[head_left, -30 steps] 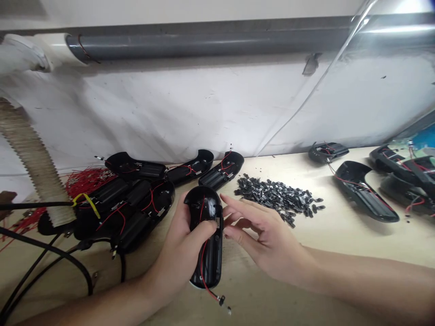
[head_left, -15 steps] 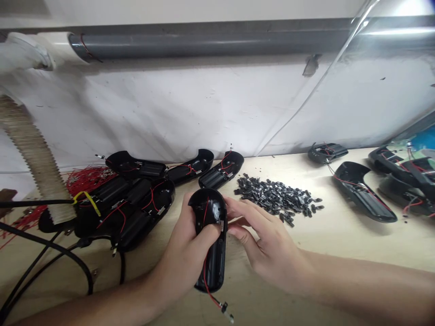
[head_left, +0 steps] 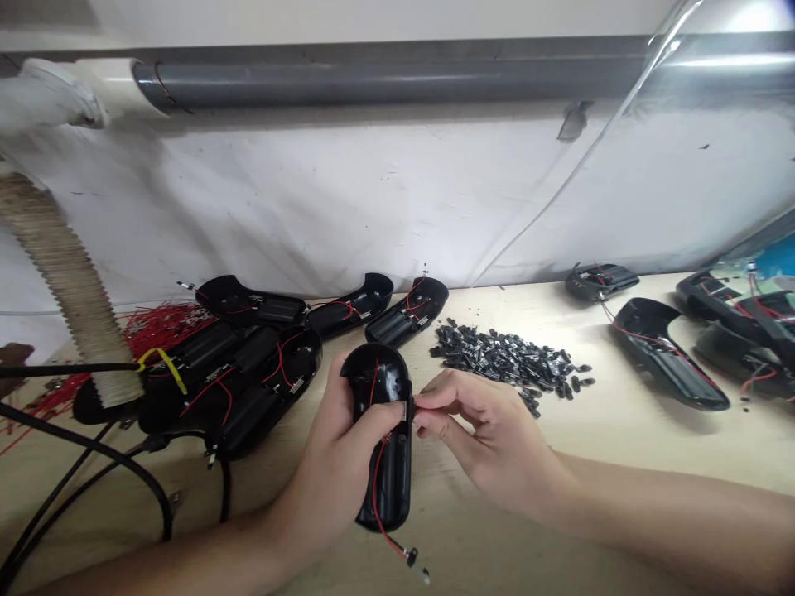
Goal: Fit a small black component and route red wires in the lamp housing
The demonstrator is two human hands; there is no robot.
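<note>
Centre of frame: the left hand (head_left: 339, 463) is curled around a black plastic shell (head_left: 383, 439), thumb laid across its open face, holding it just above the wooden bench (head_left: 559, 513). The right hand (head_left: 490, 439) meets the shell's right edge with thumb and forefinger pinched together on a small part at the rim; the remaining fingers are loosely bent. A red wire (head_left: 378, 497) runs along the shell and hangs from its lower end. Just beyond the right hand lies a heap of small black parts (head_left: 509, 360). Left of centre, a pile of wired shells (head_left: 248, 372); further shells (head_left: 671, 360) lie at right. Upper frame: a grey pipe (head_left: 397, 79) above white sheeting (head_left: 348, 199).
</note>
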